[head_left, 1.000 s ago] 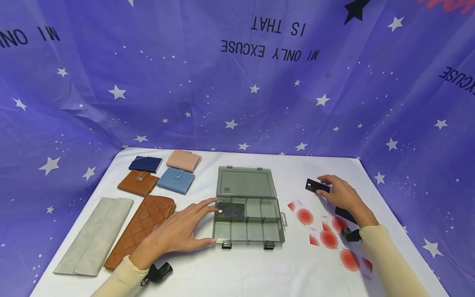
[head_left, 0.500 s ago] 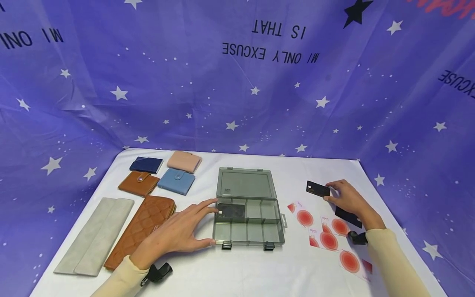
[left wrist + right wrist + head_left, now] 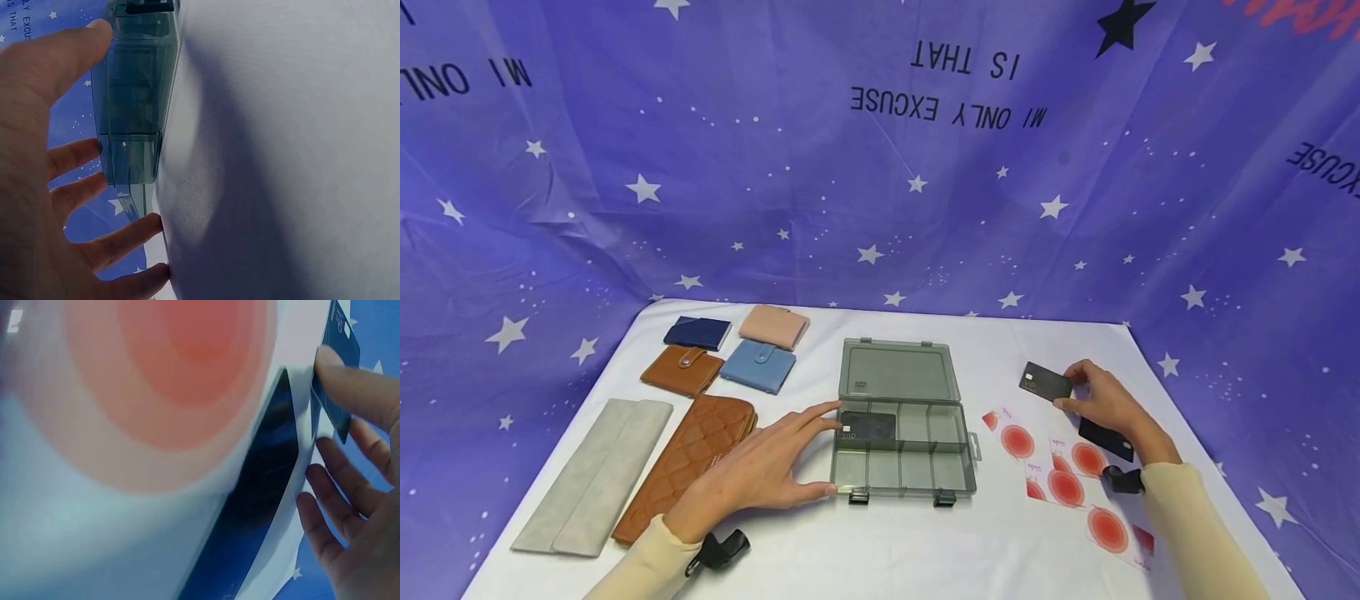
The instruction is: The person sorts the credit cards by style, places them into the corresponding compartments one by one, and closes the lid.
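Observation:
At the right of the table my right hand [image 3: 1103, 403] pinches a black VIP card [image 3: 1045, 382] by its right end. The right wrist view shows the thumb against one face of that card [image 3: 337, 381], with the lower fingers spread. Below the hand, another black card [image 3: 1106, 439] lies partly covered by the wrist. My left hand [image 3: 760, 467] rests at the left side of a grey-green clear divided box [image 3: 917, 492], fingers extended, fingertips right at its wall. A black VIP card [image 3: 872, 427] lies in the box's upper left, across the compartments there.
The box's lid [image 3: 897, 371] lies folded back. Several red-and-white cards [image 3: 1065, 486] lie right of the box. On the left are a grey envelope wallet [image 3: 591, 475], a quilted brown wallet [image 3: 688, 454] and small wallets: navy [image 3: 696, 332], pink [image 3: 773, 327], tan [image 3: 681, 371], blue [image 3: 758, 365].
My right hand has drawn slightly right and down, and the held VIP card now tilts its face more toward the head camera. My left hand and the box stay as they were.

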Demonstrator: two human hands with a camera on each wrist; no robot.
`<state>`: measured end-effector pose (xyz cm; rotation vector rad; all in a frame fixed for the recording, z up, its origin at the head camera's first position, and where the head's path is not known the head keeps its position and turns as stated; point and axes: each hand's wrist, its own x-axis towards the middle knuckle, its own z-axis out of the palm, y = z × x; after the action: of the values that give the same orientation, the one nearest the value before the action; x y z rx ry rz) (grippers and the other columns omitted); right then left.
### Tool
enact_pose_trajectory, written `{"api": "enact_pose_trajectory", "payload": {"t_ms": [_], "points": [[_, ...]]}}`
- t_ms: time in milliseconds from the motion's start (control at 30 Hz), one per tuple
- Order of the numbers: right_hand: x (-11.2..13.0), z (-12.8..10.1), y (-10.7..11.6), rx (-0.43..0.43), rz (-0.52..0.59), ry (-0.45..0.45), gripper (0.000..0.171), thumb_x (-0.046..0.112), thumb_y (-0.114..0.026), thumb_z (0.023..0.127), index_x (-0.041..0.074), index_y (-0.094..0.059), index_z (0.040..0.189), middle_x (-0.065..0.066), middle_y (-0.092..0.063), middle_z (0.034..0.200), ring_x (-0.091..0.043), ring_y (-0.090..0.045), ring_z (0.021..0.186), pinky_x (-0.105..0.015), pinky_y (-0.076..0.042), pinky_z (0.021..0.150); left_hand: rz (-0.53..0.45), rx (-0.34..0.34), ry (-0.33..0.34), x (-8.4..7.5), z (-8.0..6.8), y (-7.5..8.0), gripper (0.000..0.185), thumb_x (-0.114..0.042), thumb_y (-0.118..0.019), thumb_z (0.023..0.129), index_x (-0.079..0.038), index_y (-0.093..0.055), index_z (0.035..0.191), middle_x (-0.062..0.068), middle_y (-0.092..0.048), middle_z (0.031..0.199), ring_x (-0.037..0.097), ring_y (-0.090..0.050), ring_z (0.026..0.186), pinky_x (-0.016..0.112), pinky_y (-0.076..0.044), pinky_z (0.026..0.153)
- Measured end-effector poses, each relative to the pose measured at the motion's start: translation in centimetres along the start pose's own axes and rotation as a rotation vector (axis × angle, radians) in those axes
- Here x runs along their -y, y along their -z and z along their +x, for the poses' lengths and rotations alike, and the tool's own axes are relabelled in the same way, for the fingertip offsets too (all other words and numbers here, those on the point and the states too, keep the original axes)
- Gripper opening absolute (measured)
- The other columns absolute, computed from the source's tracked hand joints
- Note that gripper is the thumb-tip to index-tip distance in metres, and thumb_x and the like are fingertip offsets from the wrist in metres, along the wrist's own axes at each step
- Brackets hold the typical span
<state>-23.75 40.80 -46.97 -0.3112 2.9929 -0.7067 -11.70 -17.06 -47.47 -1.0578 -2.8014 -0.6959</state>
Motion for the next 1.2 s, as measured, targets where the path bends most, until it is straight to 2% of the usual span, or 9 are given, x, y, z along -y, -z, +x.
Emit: {"api": "enact_pose_trajectory", "payload": {"t_ms": [233,333,433,533,700,767,833,967,1200], "points": [[1.0,-0.5,-0.5,-0.144,0.022,0.038,0.025,0.011,-0.077,0.099,0.005,-0.065,0.121,-0.016,-0.075,0.099,-0.038,-0.073,0.094,-0.053,-0.056,0.083,0.005,-0.013,-0.007,0.1,0.0,0.0,0.080,-0.068,-0.077,0.091,-0.021,-0.057,0.153,-0.002,-0.037,0.173,0.021,-0.055,0.142,0.045,-0.056,0.097],[1.7,-0.8,-0.7,-0.193,0.048,0.049,0.018,0.009,-0.072,0.103,0.005,-0.069,0.119,-0.015,-0.077,0.099,-0.040,-0.076,0.096,-0.054,-0.058,0.085,0.004,-0.015,-0.011,0.1,0.1,0.0,0.080,-0.068,-0.077,0.091,-0.021,-0.057,0.153,-0.002,-0.037,0.173,0.021,-0.054,0.143,0.046,-0.056,0.100],[2.8,-1.1,-0.8,-0.227,0.085,0.052,0.018,0.010,-0.068,0.105,0.004,-0.070,0.121,-0.018,-0.078,0.103,-0.045,-0.075,0.102,-0.062,-0.057,0.092,0.004,-0.011,-0.009,0.0,0.1,0.0,0.080,-0.068,-0.076,0.091,-0.021,-0.057,0.153,-0.002,-0.037,0.173,0.022,-0.053,0.144,0.046,-0.056,0.100],[4.5,-1.3,-1.1,-0.260,0.115,0.060,0.019,0.009,-0.067,0.106,0.002,-0.070,0.123,-0.019,-0.078,0.104,-0.046,-0.075,0.104,-0.062,-0.056,0.094,0.003,-0.006,-0.007,0.0,0.1,0.0,0.080,-0.068,-0.076,0.091,-0.021,-0.057,0.153,-0.002,-0.036,0.174,0.022,-0.054,0.143,0.047,-0.056,0.100],[7.8,-1.5,-1.7,-0.298,0.153,0.078,0.018,0.008,-0.069,0.105,0.003,-0.071,0.122,-0.014,-0.078,0.101,-0.039,-0.076,0.102,-0.030,-0.059,0.090,0.006,-0.002,0.001,-0.1,0.2,0.0,0.081,-0.066,-0.078,0.090,-0.022,-0.056,0.154,-0.003,-0.036,0.174,0.023,-0.055,0.143,0.047,-0.056,0.098],[9.3,-1.5,-2.0,-0.302,0.170,0.076,0.017,0.007,-0.069,0.104,0.003,-0.071,0.121,-0.013,-0.078,0.101,-0.036,-0.076,0.102,-0.026,-0.058,0.090,0.005,-0.001,0.006,-0.1,0.2,0.0,0.081,-0.065,-0.079,0.089,-0.022,-0.056,0.154,-0.003,-0.036,0.174,0.024,-0.055,0.143,0.048,-0.057,0.097],[10.8,-1.6,-2.2,-0.298,0.193,0.071,0.017,0.007,-0.069,0.105,0.003,-0.071,0.121,-0.013,-0.077,0.101,-0.035,-0.075,0.102,-0.031,-0.059,0.092,0.001,0.001,0.010,-0.1,0.3,0.0,0.081,-0.064,-0.080,0.089,-0.022,-0.056,0.155,-0.003,-0.036,0.174,0.024,-0.055,0.143,0.049,-0.057,0.097],[13.7,-1.8,-2.7,-0.272,0.232,0.093,0.017,0.007,-0.069,0.105,0.004,-0.071,0.122,-0.013,-0.077,0.103,-0.036,-0.076,0.104,-0.053,-0.058,0.096,-0.004,0.003,0.014,-0.2,0.4,-0.1,0.081,-0.063,-0.080,0.089,-0.022,-0.056,0.155,-0.003,-0.036,0.174,0.024,-0.055,0.143,0.049,-0.056,0.098],[17.9,-2.1,-4.7,-0.221,0.302,0.187,0.017,0.004,-0.071,0.103,0.009,-0.072,0.119,-0.008,-0.079,0.103,-0.035,-0.077,0.104,-0.055,-0.059,0.095,-0.006,0.005,0.020,-0.1,0.4,-0.1,0.081,-0.063,-0.079,0.089,-0.022,-0.056,0.155,-0.004,-0.036,0.174,0.023,-0.054,0.144,0.049,-0.056,0.099]]}}
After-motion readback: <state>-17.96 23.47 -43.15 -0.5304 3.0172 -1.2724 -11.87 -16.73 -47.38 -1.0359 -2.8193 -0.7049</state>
